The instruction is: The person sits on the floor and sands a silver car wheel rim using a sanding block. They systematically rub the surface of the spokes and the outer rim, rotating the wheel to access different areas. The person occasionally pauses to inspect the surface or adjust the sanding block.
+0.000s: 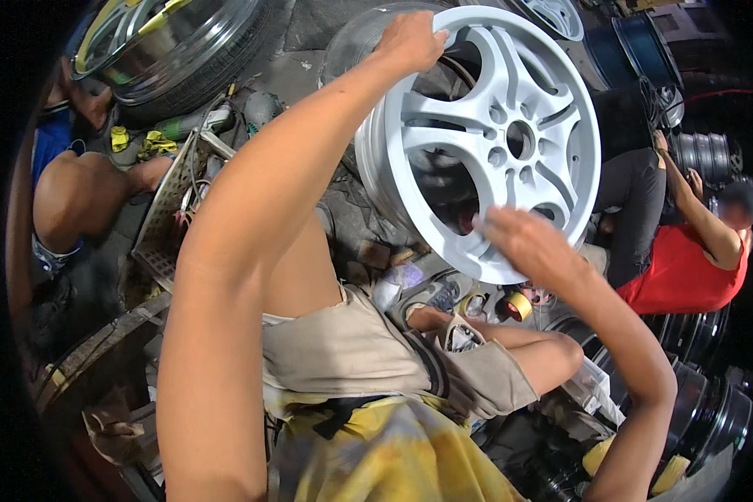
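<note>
A pale grey-white car wheel rim [410, 180] stands tilted in front of me, its spoked face turned toward me. With its fingers over the upper left edge, my left hand [412, 43] grips the rim. My right hand [531, 247] is at the lower part of the face, by a spoke opening and the outer lip. Its fingers are curled together and smeared by motion. A small pale bit shows at the fingertips, too blurred to name. Behind the spokes, dark and reddish things are only partly visible.
A chrome wheel with a tyre [184, 75] lies at the upper left, near another person's bare knee [84, 197]. A perforated crate [155, 222] holds cords. A yellow tape roll [517, 306] lies below the rim. At right sits a person in a red top [686, 272], among stacked dark rims [707, 155].
</note>
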The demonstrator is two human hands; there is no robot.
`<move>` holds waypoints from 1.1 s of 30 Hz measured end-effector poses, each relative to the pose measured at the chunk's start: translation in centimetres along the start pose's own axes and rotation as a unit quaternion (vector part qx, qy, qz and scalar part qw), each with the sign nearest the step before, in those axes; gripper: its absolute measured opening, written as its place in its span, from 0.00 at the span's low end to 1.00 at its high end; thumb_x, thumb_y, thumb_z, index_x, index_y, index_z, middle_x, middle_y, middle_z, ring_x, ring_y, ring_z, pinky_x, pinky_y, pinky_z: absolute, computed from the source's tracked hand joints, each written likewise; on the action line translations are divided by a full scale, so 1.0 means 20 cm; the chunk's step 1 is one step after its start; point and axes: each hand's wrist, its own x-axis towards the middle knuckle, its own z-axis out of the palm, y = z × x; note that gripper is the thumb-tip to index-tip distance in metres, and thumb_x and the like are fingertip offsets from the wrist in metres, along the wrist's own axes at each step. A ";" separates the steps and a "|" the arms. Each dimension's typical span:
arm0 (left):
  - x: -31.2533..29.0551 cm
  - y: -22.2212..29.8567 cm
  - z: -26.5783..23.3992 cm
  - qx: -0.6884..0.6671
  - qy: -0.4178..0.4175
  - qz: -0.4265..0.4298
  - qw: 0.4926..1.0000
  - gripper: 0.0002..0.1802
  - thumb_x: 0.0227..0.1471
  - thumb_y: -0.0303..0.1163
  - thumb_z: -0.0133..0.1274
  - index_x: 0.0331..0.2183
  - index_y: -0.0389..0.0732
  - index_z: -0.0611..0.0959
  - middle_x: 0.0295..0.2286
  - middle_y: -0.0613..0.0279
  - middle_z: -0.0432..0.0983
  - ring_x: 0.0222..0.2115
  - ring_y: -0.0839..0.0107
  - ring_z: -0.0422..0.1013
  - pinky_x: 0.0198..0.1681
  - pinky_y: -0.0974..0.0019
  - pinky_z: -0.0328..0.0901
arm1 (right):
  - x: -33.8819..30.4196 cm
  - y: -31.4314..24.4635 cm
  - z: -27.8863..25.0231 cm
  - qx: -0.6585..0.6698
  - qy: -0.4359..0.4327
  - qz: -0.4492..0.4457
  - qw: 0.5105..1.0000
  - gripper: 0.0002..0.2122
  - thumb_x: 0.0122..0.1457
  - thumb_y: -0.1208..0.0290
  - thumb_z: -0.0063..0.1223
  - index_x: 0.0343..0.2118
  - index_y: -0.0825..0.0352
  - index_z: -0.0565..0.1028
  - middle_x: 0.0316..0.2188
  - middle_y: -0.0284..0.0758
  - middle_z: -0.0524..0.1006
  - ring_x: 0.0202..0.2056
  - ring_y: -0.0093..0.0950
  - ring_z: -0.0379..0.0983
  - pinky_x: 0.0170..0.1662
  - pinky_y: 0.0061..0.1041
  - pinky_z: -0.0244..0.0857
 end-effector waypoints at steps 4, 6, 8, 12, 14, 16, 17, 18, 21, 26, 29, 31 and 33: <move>0.01 -0.06 0.03 -0.003 0.052 0.040 0.998 0.21 0.58 0.43 0.55 0.42 0.34 0.82 0.38 0.38 0.80 0.43 0.41 0.76 0.48 0.44 0.69 | 0.04 -0.10 -0.06 0.085 -0.027 0.025 0.996 0.12 0.51 0.80 0.53 0.40 0.72 0.78 0.41 0.42 0.75 0.43 0.37 0.75 0.49 0.34 0.71; 0.06 -0.28 0.12 0.011 0.182 0.122 0.976 0.18 0.55 0.41 0.55 0.36 0.32 0.83 0.32 0.36 0.80 0.38 0.39 0.77 0.42 0.44 0.70 | 0.15 -0.11 -0.05 0.079 -0.046 0.005 0.996 0.08 0.51 0.79 0.53 0.35 0.71 0.78 0.39 0.41 0.75 0.42 0.37 0.75 0.47 0.35 0.70; 0.04 -0.11 0.10 -0.029 0.055 0.095 0.994 0.18 0.57 0.39 0.52 0.40 0.34 0.81 0.36 0.36 0.79 0.42 0.37 0.74 0.45 0.41 0.68 | 0.18 -0.11 0.01 0.068 -0.085 0.011 0.994 0.04 0.51 0.79 0.53 0.29 0.71 0.78 0.37 0.41 0.75 0.42 0.38 0.75 0.47 0.36 0.70; 0.02 -0.16 0.05 0.002 0.071 0.093 0.993 0.18 0.57 0.40 0.51 0.42 0.36 0.80 0.38 0.36 0.79 0.43 0.35 0.73 0.47 0.41 0.67 | 0.10 -0.08 -0.04 0.200 -0.065 0.021 0.977 0.04 0.51 0.78 0.55 0.30 0.68 0.80 0.35 0.40 0.75 0.41 0.39 0.74 0.47 0.38 0.68; 0.02 -0.12 0.03 -0.009 0.039 0.080 0.996 0.17 0.57 0.40 0.51 0.42 0.37 0.80 0.38 0.36 0.78 0.43 0.35 0.73 0.47 0.41 0.67 | 0.12 -0.07 -0.06 0.149 -0.046 0.041 0.987 0.05 0.53 0.77 0.56 0.32 0.68 0.81 0.36 0.41 0.76 0.41 0.40 0.75 0.46 0.38 0.68; 0.02 -0.12 0.04 -0.012 0.060 0.084 0.995 0.17 0.57 0.40 0.51 0.41 0.37 0.81 0.36 0.36 0.79 0.42 0.36 0.74 0.46 0.41 0.68 | 0.15 -0.07 0.00 0.069 -0.014 0.050 0.996 0.05 0.53 0.76 0.57 0.33 0.69 0.80 0.36 0.40 0.75 0.41 0.40 0.75 0.46 0.38 0.68; 0.01 -0.13 0.05 -0.009 0.097 0.095 0.991 0.17 0.57 0.40 0.51 0.39 0.36 0.82 0.35 0.37 0.79 0.40 0.36 0.74 0.45 0.42 0.69 | 0.15 -0.08 0.01 0.092 -0.034 0.054 0.994 0.05 0.53 0.76 0.56 0.33 0.68 0.80 0.36 0.40 0.75 0.41 0.40 0.75 0.46 0.38 0.68; 0.01 -0.14 0.06 -0.006 0.134 0.107 0.985 0.17 0.57 0.40 0.51 0.38 0.35 0.83 0.33 0.37 0.80 0.39 0.36 0.75 0.43 0.42 0.69 | 0.14 -0.11 0.01 0.115 -0.054 0.058 0.990 0.06 0.52 0.77 0.56 0.33 0.68 0.80 0.37 0.40 0.75 0.41 0.39 0.75 0.46 0.38 0.68; -0.02 0.00 0.00 -0.005 0.002 -0.009 1.000 0.22 0.60 0.45 0.54 0.45 0.35 0.82 0.41 0.39 0.81 0.46 0.42 0.76 0.51 0.45 0.68 | 0.08 -0.09 -0.02 0.130 -0.036 0.076 0.988 0.06 0.52 0.77 0.56 0.32 0.68 0.80 0.37 0.40 0.75 0.41 0.39 0.75 0.46 0.39 0.69; -0.06 0.05 -0.11 0.011 -0.017 0.019 1.000 0.22 0.61 0.45 0.53 0.44 0.33 0.81 0.40 0.39 0.81 0.46 0.42 0.76 0.51 0.45 0.68 | 0.04 -0.11 0.02 0.080 0.045 0.088 0.992 0.08 0.55 0.73 0.57 0.35 0.70 0.80 0.37 0.41 0.76 0.42 0.41 0.75 0.46 0.38 0.70; -0.05 0.04 -0.11 0.034 -0.010 0.023 0.999 0.22 0.61 0.44 0.53 0.44 0.33 0.81 0.40 0.40 0.81 0.46 0.42 0.76 0.51 0.45 0.68 | -0.02 -0.07 -0.03 0.126 0.112 0.135 0.976 0.06 0.60 0.74 0.56 0.32 0.72 0.81 0.30 0.44 0.76 0.34 0.43 0.76 0.40 0.39 0.71; -0.05 0.03 -0.11 0.043 -0.011 0.028 0.999 0.22 0.60 0.44 0.53 0.43 0.33 0.81 0.40 0.40 0.81 0.45 0.42 0.76 0.51 0.46 0.68 | -0.03 0.03 -0.12 0.134 0.176 0.247 0.943 0.07 0.58 0.73 0.59 0.29 0.73 0.81 0.26 0.45 0.74 0.28 0.43 0.74 0.35 0.40 0.69; -0.05 0.01 -0.12 0.036 -0.019 0.029 0.999 0.22 0.60 0.44 0.53 0.43 0.33 0.81 0.40 0.39 0.81 0.45 0.41 0.76 0.50 0.46 0.69 | 0.00 0.04 -0.15 0.173 0.219 0.294 0.914 0.09 0.57 0.71 0.62 0.26 0.73 0.78 0.25 0.44 0.74 0.27 0.44 0.73 0.33 0.39 0.66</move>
